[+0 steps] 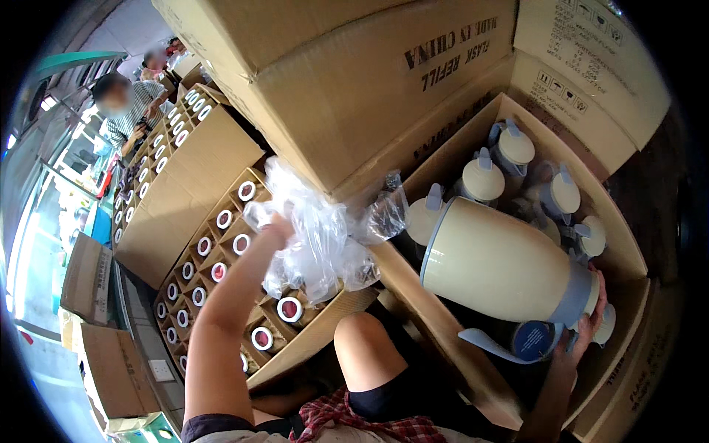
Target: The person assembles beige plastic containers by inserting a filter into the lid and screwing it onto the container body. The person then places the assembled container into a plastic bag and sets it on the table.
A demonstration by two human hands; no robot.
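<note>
My left hand [278, 230] reaches into a heap of clear plastic bags [321, 229] and closes on the crumpled film; its fingertips are partly hidden. The heap lies over a divided carton [332, 314] of upright pieces with white ring tops [289, 309]. On my right, a large cream vacuum jug [495, 262] with a blue-grey collar and handle [498, 348] lies on its side above an open carton [443, 321]. My right hand [587, 325] grips the jug at its collar and lid end. More cream jugs [484, 179] stand inside that carton, below the held one.
A large closed carton [347, 81] rises ahead, between the two open boxes. More cartons [583, 81] are stacked at the far right. Another divided carton [196, 173] stands at the far left. Beyond it, a person in a striped top [131, 107] is at work.
</note>
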